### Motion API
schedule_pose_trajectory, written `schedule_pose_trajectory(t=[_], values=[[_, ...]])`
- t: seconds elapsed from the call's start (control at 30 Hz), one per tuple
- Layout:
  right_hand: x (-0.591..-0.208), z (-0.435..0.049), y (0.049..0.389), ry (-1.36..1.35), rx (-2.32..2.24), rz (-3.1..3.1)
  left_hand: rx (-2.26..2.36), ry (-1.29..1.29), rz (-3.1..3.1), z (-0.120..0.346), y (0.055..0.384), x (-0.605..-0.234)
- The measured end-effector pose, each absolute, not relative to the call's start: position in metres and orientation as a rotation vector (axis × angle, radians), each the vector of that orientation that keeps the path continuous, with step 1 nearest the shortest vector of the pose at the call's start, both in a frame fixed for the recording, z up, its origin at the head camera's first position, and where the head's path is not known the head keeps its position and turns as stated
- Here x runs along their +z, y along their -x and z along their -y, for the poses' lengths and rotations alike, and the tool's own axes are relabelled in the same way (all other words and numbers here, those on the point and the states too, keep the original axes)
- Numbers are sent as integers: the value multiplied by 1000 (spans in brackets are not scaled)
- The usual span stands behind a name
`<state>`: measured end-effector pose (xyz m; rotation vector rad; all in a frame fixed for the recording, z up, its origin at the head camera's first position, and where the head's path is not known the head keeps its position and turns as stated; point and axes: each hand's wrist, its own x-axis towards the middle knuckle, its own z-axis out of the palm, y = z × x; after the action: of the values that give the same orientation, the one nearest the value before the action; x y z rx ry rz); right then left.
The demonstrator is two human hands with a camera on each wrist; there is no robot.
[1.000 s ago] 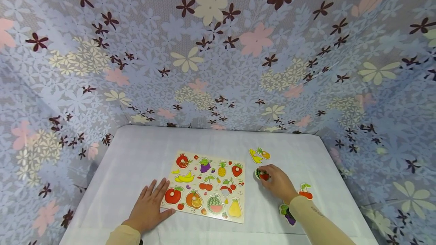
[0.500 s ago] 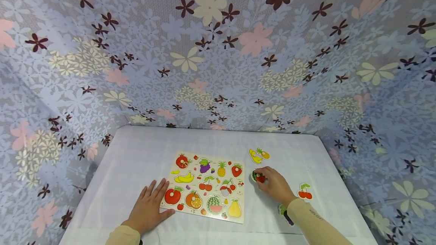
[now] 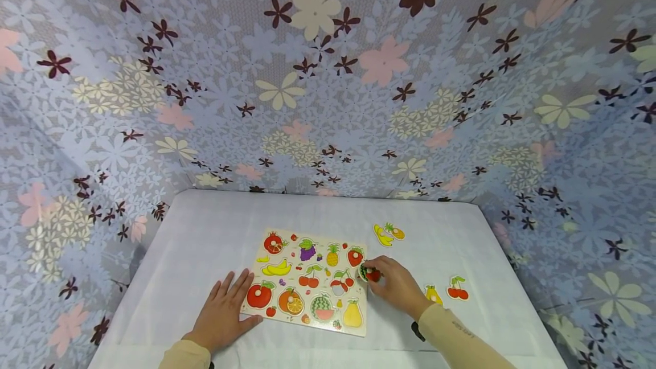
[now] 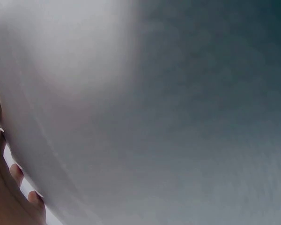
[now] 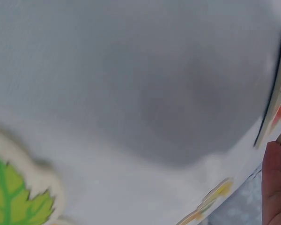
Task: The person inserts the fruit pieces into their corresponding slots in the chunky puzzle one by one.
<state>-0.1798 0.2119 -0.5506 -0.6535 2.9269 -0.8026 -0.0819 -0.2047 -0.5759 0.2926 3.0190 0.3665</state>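
Observation:
A wooden fruit puzzle board (image 3: 348, 286) lies on the table, its places printed with fruits. My left hand (image 3: 221, 312) rests flat at the board's left edge, fingers straight and thumb at the near corner. In the left wrist view only part of that hand (image 4: 11, 192) shows at the lower left. My right hand (image 3: 397, 286) pinches a round green-and-red watermelon puzzle piece (image 3: 363, 272) at the board's right edge, partly over it. Its fingers cover part of the piece. The right wrist view catches only fingers (image 5: 274, 187) at the right border.
Banana (image 3: 382, 236) and pineapple (image 3: 396, 232) pieces lie behind the right hand. Near the right sleeve are a pear piece (image 3: 433, 295) and a cherry piece (image 3: 458, 289). A dark piece (image 3: 417, 331) is mostly under the forearm. Floral cloth (image 3: 328, 101) surrounds the white table (image 3: 220, 215).
My right hand has moved left with the watermelon piece, from the bare table to the board's right edge. The pear piece has come out from behind the arm. My left hand stays put.

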Motion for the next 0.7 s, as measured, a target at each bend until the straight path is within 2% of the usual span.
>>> schedule_pose_trajectory(t=[0.33,0.7], values=[[-549,-187,162,835,-778,-2829,349,-282,-3017,206,82,-580],[-544,-162,144,880,-712,-2734,348,-266,-2982,204,82,-572]])
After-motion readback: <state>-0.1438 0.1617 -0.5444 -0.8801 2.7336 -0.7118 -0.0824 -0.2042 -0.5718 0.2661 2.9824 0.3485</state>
